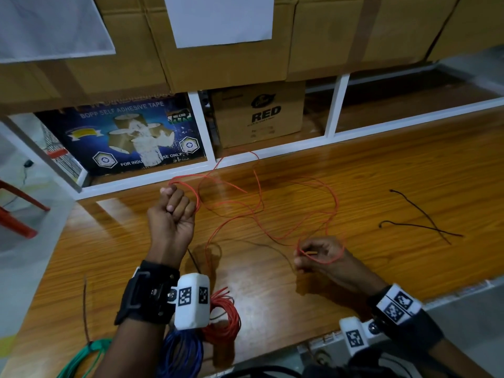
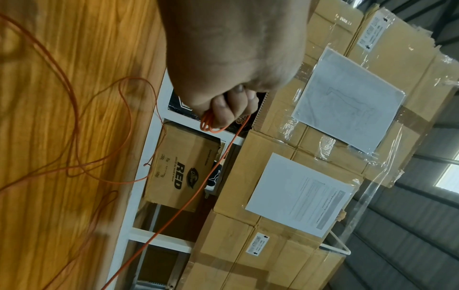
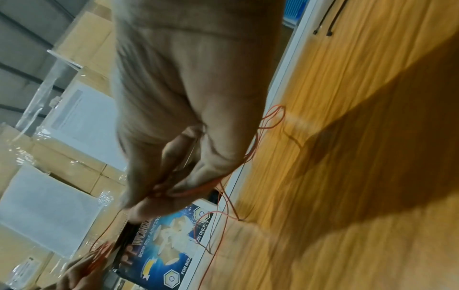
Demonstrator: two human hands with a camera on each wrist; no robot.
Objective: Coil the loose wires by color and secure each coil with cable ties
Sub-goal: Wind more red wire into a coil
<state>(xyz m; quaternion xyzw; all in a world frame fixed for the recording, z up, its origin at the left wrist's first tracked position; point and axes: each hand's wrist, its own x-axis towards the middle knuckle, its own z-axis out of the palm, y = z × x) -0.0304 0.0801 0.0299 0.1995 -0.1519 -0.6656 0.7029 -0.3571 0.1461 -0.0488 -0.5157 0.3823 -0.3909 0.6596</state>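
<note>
A long loose red wire (image 1: 261,208) sprawls in tangled loops over the wooden table (image 1: 381,170). My left hand (image 1: 174,205) is raised in a fist, gripping a few small turns of this red wire (image 2: 211,125). My right hand (image 1: 319,253) is lower, near the table's front, pinching a loop of the same red wire (image 3: 193,193) between thumb and fingers. Two black cable ties (image 1: 420,222) lie crossed on the table at the right. A finished red coil (image 1: 223,320), a blue coil (image 1: 182,353) and a green coil (image 1: 84,356) sit at the front left.
White shelf compartments (image 1: 201,132) run behind the table, holding a blue tape carton (image 1: 122,135) and a brown box marked RED (image 1: 259,115). Stacked cardboard cartons (image 1: 223,50) with paper sheets stand above. A thin dark wire (image 1: 86,306) lies at the front left.
</note>
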